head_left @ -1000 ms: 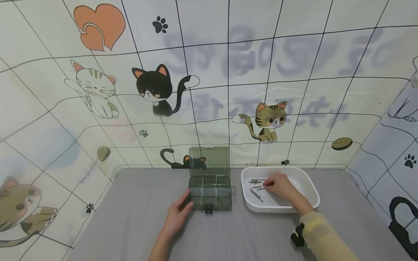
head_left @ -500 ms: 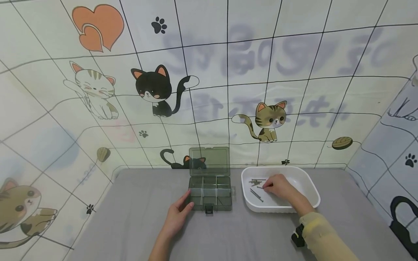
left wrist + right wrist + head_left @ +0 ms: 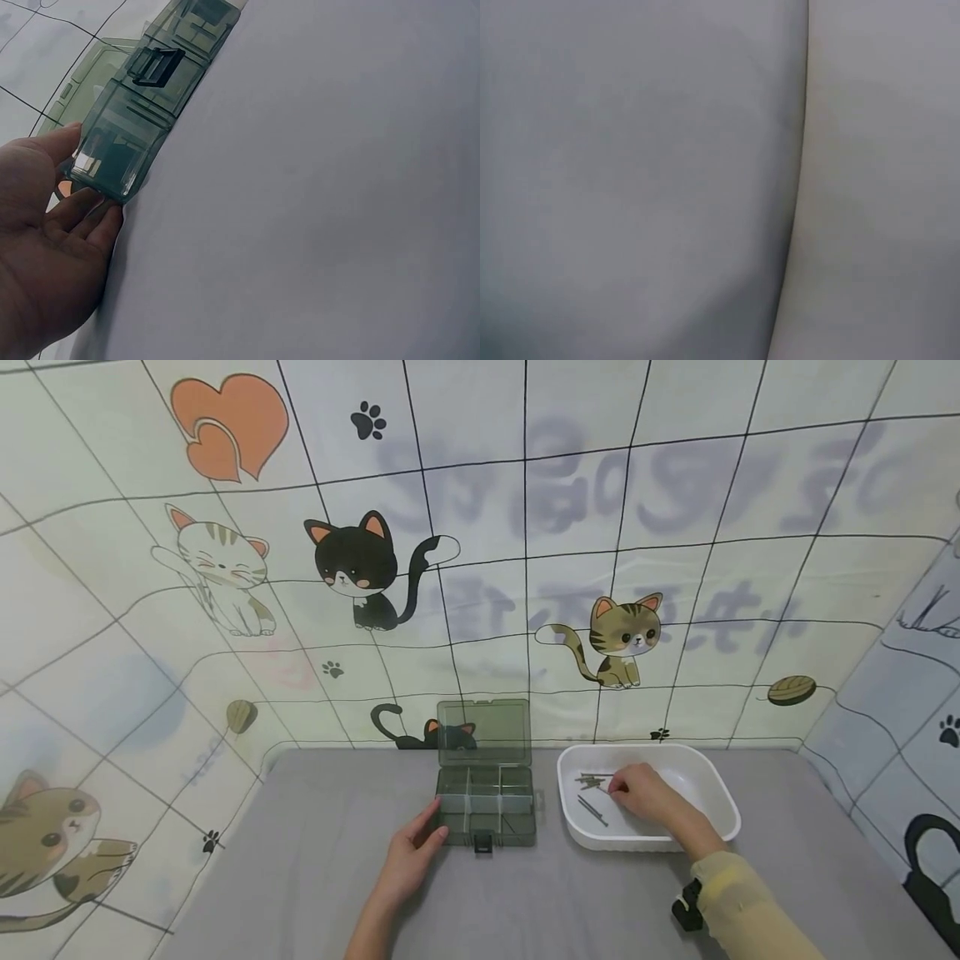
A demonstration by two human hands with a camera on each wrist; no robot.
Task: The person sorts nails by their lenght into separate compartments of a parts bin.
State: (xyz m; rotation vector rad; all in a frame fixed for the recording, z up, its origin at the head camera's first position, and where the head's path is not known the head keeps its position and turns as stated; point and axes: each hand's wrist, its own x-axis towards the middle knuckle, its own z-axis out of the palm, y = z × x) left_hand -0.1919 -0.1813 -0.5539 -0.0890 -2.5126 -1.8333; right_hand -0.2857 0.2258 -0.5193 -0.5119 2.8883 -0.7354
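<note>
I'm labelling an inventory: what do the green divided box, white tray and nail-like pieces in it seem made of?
Translucent green rectangular box: rigid, glossy plastic, judging by its see-through walls and highlights. White rounded rectangular tray: probably smooth plastic; its rim looks moulded. Slender greyish nail-like pieces: likely metal, given their thin, straight shape, though too small to confirm.

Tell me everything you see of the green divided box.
The box is see-through gray-green, apparently plastic, divided into six compartments, with a black clasp on its front. Its lid stands raised behind. It sits on gray cloth, left of the white tray. A thin dark object lies in its front right compartment. The left hand touches its left side.
</note>
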